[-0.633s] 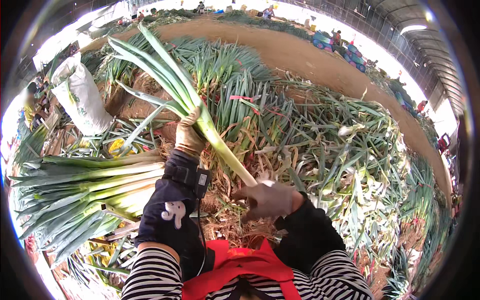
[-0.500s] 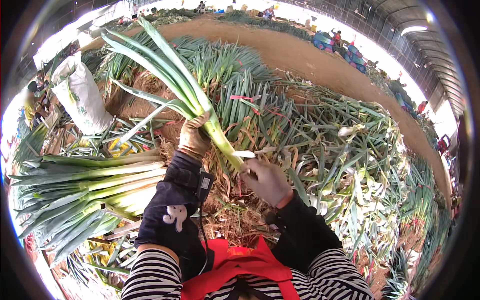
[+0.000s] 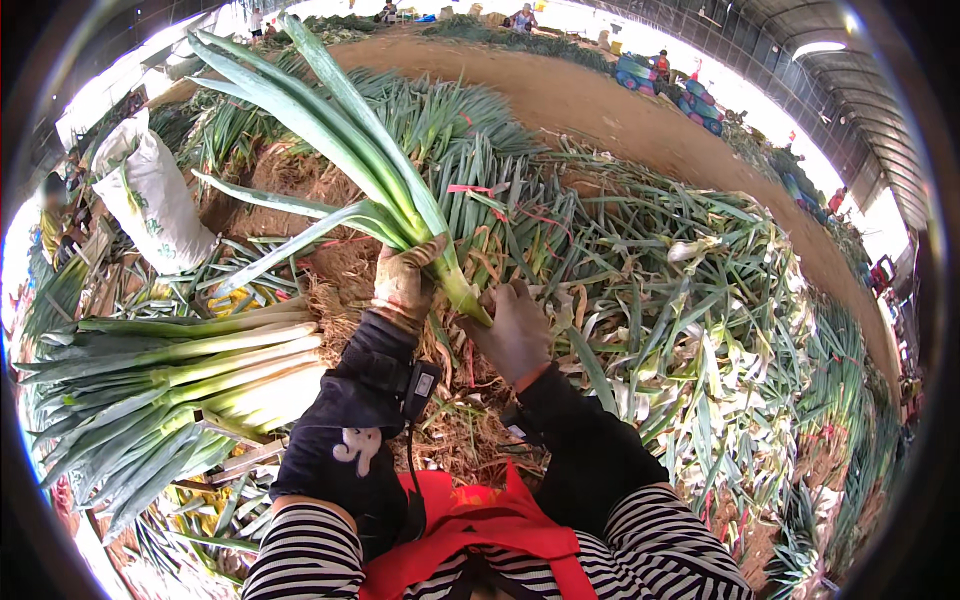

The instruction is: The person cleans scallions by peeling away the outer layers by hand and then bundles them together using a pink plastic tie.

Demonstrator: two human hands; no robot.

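Observation:
My left hand point(image 3: 403, 283), in a stained work glove, is closed round the pale stalk of a large leek point(image 3: 395, 185). The leek slants up and left, its long green leaves fanning out above that hand. At its lower white end, my right hand point(image 3: 515, 335), in a grey glove, has its fingers curled against the stalk; the fingertips are partly hidden. Left of my left forearm lies a stack of trimmed leeks point(image 3: 230, 365), white ends toward me and green leaves pointing left. Below my hands are brown roots and dry scraps point(image 3: 465, 435).
Bundles of leeks tied with red bands point(image 3: 470, 188) stand ahead. A wide heap of loose leaves and peelings point(image 3: 700, 330) covers the right side. At the far left stands a white sack point(image 3: 155, 200). A dirt path point(image 3: 560, 105) curves behind, with people farther off.
My right hand has moved a little up and left along the stalk. A white strip that stuck out by its fingers no longer shows. The left hand keeps its grip.

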